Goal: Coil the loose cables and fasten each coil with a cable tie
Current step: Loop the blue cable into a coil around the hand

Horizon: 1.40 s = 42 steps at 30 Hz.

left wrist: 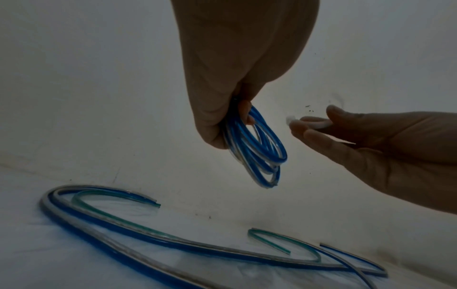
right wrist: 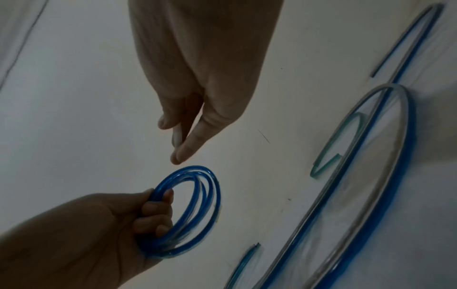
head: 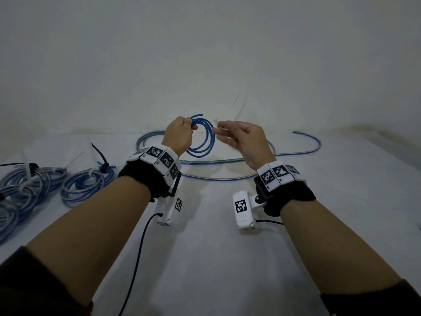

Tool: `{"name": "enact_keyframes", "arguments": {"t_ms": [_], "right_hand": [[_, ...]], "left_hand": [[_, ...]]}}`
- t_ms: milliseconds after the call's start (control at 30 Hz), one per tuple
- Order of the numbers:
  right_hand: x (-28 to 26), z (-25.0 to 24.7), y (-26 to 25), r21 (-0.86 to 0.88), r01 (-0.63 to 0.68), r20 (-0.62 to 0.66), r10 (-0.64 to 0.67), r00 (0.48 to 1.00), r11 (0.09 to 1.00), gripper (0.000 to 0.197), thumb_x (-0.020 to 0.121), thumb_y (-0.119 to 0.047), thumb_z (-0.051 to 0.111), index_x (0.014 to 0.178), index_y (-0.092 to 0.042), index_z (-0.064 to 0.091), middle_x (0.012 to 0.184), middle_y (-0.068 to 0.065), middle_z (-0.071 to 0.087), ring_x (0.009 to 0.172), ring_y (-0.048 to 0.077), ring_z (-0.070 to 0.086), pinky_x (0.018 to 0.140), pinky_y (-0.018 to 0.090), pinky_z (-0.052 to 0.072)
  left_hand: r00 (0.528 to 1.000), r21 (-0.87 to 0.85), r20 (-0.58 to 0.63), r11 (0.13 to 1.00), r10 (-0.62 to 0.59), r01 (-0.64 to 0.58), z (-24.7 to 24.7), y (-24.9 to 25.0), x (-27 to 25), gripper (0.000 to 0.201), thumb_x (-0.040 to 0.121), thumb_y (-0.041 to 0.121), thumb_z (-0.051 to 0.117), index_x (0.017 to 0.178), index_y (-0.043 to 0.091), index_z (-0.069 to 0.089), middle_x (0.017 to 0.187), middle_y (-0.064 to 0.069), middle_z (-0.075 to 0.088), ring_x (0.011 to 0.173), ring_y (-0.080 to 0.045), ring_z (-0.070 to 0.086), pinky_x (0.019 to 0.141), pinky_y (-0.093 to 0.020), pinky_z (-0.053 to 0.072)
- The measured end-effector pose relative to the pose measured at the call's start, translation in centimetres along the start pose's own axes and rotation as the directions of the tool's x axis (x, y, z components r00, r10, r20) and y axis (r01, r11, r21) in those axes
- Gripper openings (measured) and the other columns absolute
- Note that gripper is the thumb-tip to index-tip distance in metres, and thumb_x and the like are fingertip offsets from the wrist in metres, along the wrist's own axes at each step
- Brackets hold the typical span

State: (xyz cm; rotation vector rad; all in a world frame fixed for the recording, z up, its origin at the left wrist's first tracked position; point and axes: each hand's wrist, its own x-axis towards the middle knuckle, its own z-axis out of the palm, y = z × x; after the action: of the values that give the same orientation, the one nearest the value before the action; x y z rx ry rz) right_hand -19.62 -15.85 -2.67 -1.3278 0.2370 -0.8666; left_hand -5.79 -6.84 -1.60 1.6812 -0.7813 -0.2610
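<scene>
The blue coil (head: 202,135) hangs above the table's far middle, gripped by the curled fingers of the left hand (head: 178,135). Just right, the right hand (head: 245,140) pinches a pale cable tie (right wrist: 177,136). Fastening looks to be the step: next, thread the tie through the coil.

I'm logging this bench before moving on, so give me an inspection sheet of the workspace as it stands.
Surface: white table, dim light.
Job's things: blue coil held up, no tie on it yet; pale cable tie close beside it.
Clutter: tied coils at far left.
Grippers: left hand grips the blue coil; right hand pinches the cable tie.
Cables: loose cables, blue and green, lie uncoiled behind the hands.
Surroundings: plain white wall.
</scene>
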Motion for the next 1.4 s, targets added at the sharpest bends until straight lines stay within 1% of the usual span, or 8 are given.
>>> {"name": "enact_keyframes", "arguments": {"t_ms": [133, 267, 400, 533, 800, 1033, 1267, 1400], "right_hand": [[-0.2, -0.1, 0.2, -0.226, 0.063, -0.002, -0.065, 0.998, 0.972, 0.012, 0.087, -0.007, 0.061, 0.094, -0.001, 0.070, 0.069, 0.001, 0.060, 0.060, 0.010, 0.053, 0.060, 0.018, 0.049], [-0.4, -0.2, 0.1, -0.200, 0.096, -0.010, -0.100, 0.995, 0.975, 0.018, 0.086, 0.000, 0.061, 0.102, -0.006, 0.059, 0.074, 0.008, 0.059, 0.056, 0.012, 0.054, 0.057, 0.022, 0.049], [-0.6, -0.3, -0.3, -0.081, 0.085, 0.019, -0.083, 0.996, 0.993, 0.005, 0.093, -0.009, 0.053, 0.088, -0.008, 0.053, 0.079, 0.011, 0.065, 0.061, 0.019, 0.061, 0.062, 0.029, 0.056], [-0.9, -0.6, -0.3, -0.065, 0.065, 0.069, -0.060, 0.996, 0.996, 0.021, 0.099, -0.017, 0.041, 0.086, -0.005, 0.053, 0.083, 0.012, 0.066, 0.064, 0.021, 0.065, 0.063, 0.029, 0.056], [-0.8, -1.0, 0.2, -0.099, 0.096, 0.118, -0.084, 0.989, 0.990, 0.004, 0.093, -0.001, 0.049, 0.095, -0.003, 0.052, 0.084, 0.018, 0.063, 0.068, 0.022, 0.068, 0.064, 0.028, 0.057], [-0.9, -1.0, 0.1, -0.143, 0.054, 0.151, -0.033, 0.988, 0.988, 0.017, 0.095, -0.009, 0.050, 0.098, 0.007, 0.056, 0.089, 0.020, 0.062, 0.090, 0.030, 0.069, 0.081, 0.033, 0.057], [-1.2, -1.1, -0.1, -0.125, 0.129, 0.162, -0.108, 0.981, 0.984, 0.006, 0.091, 0.001, 0.053, 0.093, 0.003, 0.059, 0.096, 0.026, 0.064, 0.095, 0.033, 0.068, 0.086, 0.037, 0.056], [-1.2, -1.3, -0.1, -0.135, 0.122, 0.158, -0.100, 0.982, 0.983, 0.016, 0.091, -0.002, 0.055, 0.096, 0.013, 0.058, 0.095, 0.023, 0.065, 0.091, 0.032, 0.069, 0.083, 0.036, 0.057]], "left_hand": [[1.000, 0.013, 0.007, 1.000, 0.015, -0.015, 0.6, 0.3, -0.4, 0.036, 0.099, 0.022, 0.028, 0.071, 0.017, 0.050, 0.065, 0.001, 0.044, 0.055, -0.016, 0.039, 0.066, -0.035, 0.037], [0.998, 0.017, 0.022, 0.998, 0.053, -0.053, 1.2, 0.2, -0.8, 0.034, 0.098, 0.022, 0.030, 0.072, 0.019, 0.051, 0.068, 0.005, 0.047, 0.059, -0.015, 0.041, 0.070, -0.037, 0.037], [0.996, 0.027, 0.025, 0.996, 0.085, -0.086, 1.5, 0.3, -1.0, 0.033, 0.098, 0.022, 0.030, 0.072, 0.019, 0.050, 0.068, 0.003, 0.047, 0.058, -0.016, 0.040, 0.067, -0.035, 0.037], [0.992, 0.069, 0.015, 0.989, 0.129, -0.130, 1.5, 0.4, -0.9, 0.033, 0.099, 0.022, 0.030, 0.072, 0.019, 0.049, 0.068, 0.004, 0.047, 0.058, -0.014, 0.040, 0.064, -0.033, 0.036], [0.984, 0.146, 0.027, 0.973, 0.177, -0.179, 1.6, 0.5, -1.0, 0.033, 0.099, 0.022, 0.030, 0.072, 0.019, 0.049, 0.072, 0.005, 0.050, 0.061, -0.011, 0.043, 0.067, -0.031, 0.038], [0.978, 0.100, 0.055, 0.973, 0.202, -0.206, 1.7, 0.9, -1.6, 0.040, 0.100, 0.025, 0.030, 0.067, 0.019, 0.054, 0.065, 0.006, 0.049, 0.059, -0.012, 0.042, 0.062, -0.029, 0.035], [0.980, 0.228, 0.167, 0.962, 0.111, -0.148, 1.9, 1.9, -1.6, 0.036, 0.096, 0.018, 0.034, 0.061, 0.013, 0.044, 0.062, -0.003, 0.046, 0.058, -0.018, 0.039, 0.069, -0.037, 0.035], [0.980, 0.165, 0.174, 0.978, 0.096, -0.125, 1.9, 2.1, -1.7, 0.032, 0.094, 0.018, 0.039, 0.064, 0.014, 0.047, 0.062, -0.001, 0.047, 0.058, -0.015, 0.039, 0.069, -0.036, 0.033]]}}
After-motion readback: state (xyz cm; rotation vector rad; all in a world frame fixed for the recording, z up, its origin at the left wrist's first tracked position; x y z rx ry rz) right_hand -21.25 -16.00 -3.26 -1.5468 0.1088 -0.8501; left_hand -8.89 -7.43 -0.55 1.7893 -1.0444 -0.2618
